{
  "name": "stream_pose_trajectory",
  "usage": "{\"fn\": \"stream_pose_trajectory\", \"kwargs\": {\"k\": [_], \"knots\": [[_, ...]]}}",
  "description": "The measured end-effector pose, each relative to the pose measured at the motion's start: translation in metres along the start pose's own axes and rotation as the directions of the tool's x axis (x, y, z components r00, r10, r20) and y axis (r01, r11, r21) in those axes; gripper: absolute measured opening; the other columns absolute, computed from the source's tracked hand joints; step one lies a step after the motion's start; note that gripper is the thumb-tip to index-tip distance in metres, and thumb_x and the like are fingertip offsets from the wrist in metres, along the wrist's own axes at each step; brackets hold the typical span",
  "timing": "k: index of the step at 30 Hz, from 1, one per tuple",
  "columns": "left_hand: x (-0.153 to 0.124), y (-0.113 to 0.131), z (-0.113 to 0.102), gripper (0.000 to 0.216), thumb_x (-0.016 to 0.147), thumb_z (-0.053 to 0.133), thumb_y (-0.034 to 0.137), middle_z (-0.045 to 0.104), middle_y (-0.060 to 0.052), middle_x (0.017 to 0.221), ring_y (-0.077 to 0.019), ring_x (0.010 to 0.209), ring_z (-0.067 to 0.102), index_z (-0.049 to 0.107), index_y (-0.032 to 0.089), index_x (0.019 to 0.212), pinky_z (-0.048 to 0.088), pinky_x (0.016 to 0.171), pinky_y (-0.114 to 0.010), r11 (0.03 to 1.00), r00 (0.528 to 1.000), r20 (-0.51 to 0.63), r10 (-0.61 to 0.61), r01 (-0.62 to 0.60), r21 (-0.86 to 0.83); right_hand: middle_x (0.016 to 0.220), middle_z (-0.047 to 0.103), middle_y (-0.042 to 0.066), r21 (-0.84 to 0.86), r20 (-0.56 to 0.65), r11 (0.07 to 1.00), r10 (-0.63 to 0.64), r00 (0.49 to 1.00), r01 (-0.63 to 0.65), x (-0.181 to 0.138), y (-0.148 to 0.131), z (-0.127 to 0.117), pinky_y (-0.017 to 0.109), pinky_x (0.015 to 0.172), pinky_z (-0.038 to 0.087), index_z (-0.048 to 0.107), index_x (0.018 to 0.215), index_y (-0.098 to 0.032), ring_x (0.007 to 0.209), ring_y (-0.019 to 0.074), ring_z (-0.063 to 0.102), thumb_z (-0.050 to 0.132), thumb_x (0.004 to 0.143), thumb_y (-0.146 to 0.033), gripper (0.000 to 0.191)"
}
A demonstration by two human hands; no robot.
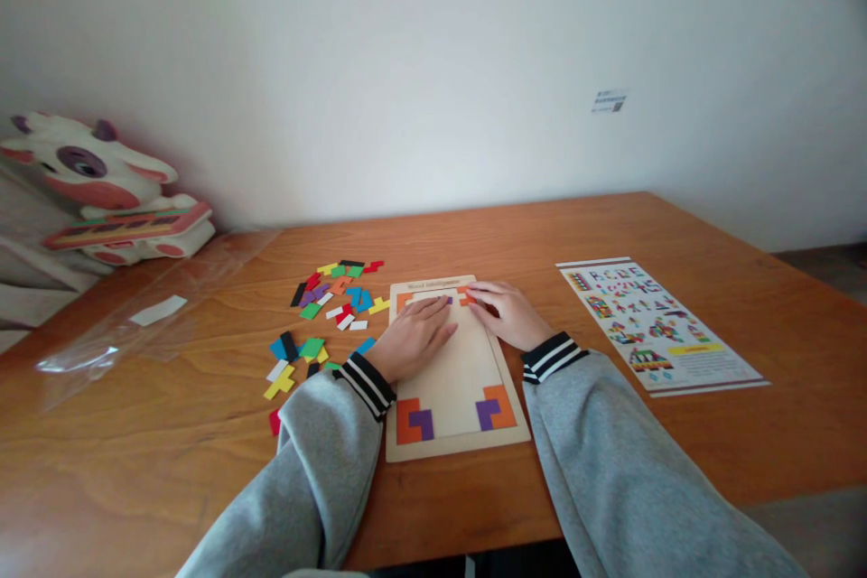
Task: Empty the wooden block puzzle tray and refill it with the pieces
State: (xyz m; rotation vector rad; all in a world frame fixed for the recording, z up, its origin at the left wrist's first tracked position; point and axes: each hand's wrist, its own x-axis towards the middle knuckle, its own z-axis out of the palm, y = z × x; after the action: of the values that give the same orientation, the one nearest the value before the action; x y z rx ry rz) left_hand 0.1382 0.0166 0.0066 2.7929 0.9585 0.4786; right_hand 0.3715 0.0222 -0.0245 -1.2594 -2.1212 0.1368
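A pale wooden puzzle board point(448, 370) lies on the table in front of me. Orange point(407, 423) and purple point(423, 423) pieces fit together in its near left corner. In the near right corner sit another orange piece point(502, 406) and a purple piece point(487, 414). My left hand point(414, 341) lies flat across the far left of the board, fingers stretched, tips beside a small purple piece point(450, 300). At the far right corner, my right hand point(507, 314) rests fingertips by an orange piece point(464, 294), thumb apart from the fingers. Both hands partly cover the far pieces.
Loose coloured pieces point(311, 348) are scattered left of the board. A printed pattern sheet point(660, 325) lies to the right. Farther left are a clear plastic bag point(203, 289) and a cow-shaped toy keyboard point(128, 199). A wall point(420, 90) stands behind the wooden table point(528, 239).
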Motion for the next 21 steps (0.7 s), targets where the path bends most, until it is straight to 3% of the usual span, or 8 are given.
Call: {"fn": "stream_pose_trajectory", "kwargs": {"k": [6, 12, 16, 21], "knots": [[0.006, 0.011, 0.007, 0.056, 0.104, 0.033, 0.041, 0.052, -0.024, 0.142, -0.0292, 0.138, 0.044, 0.040, 0.001, 0.142, 0.039, 0.113, -0.046, 0.998, 0.999, 0.000, -0.044, 0.044, -0.043, 0.125, 0.069, 0.010, -0.030, 0.001, 0.999, -0.014, 1.000, 0.014, -0.001, 0.002, 0.003, 0.045, 0.101, 0.051, 0.072, 0.117, -0.022, 0.114, 0.0240, 0.065, 0.054, 0.096, -0.026, 0.028], [0.006, 0.014, 0.008, 0.054, 0.103, 0.034, 0.042, 0.048, -0.021, 0.147, -0.0300, 0.140, 0.041, 0.036, 0.009, 0.146, 0.036, 0.114, -0.052, 0.996, 0.997, -0.002, -0.078, 0.078, -0.038, 0.124, 0.069, 0.009, -0.046, -0.016, 0.999, -0.006, 1.000, 0.005, -0.001, 0.002, 0.004, 0.045, 0.101, 0.051, 0.072, 0.116, -0.025, 0.115, 0.0235, 0.064, 0.055, 0.095, -0.025, 0.027], [0.010, 0.020, 0.013, 0.057, 0.103, 0.033, 0.044, 0.043, -0.023, 0.150, -0.0336, 0.144, 0.035, 0.033, 0.007, 0.147, 0.031, 0.115, -0.058, 0.990, 0.992, 0.037, -0.124, 0.126, -0.057, 0.124, 0.069, 0.008, -0.058, -0.009, 0.998, -0.005, 1.000, 0.004, -0.001, 0.002, 0.005, 0.044, 0.101, 0.050, 0.073, 0.115, -0.025, 0.115, 0.0234, 0.064, 0.056, 0.095, -0.024, 0.027], [0.013, 0.020, 0.016, 0.065, 0.102, 0.035, 0.043, 0.029, -0.026, 0.157, -0.0308, 0.150, 0.023, 0.021, 0.004, 0.152, 0.027, 0.121, -0.052, 0.974, 0.993, 0.045, -0.113, 0.120, -0.192, 0.125, 0.069, 0.009, -0.059, -0.004, 0.998, -0.002, 1.000, 0.002, -0.001, 0.003, 0.005, 0.046, 0.101, 0.051, 0.073, 0.115, -0.022, 0.114, 0.0247, 0.063, 0.055, 0.095, -0.023, 0.027]]}}
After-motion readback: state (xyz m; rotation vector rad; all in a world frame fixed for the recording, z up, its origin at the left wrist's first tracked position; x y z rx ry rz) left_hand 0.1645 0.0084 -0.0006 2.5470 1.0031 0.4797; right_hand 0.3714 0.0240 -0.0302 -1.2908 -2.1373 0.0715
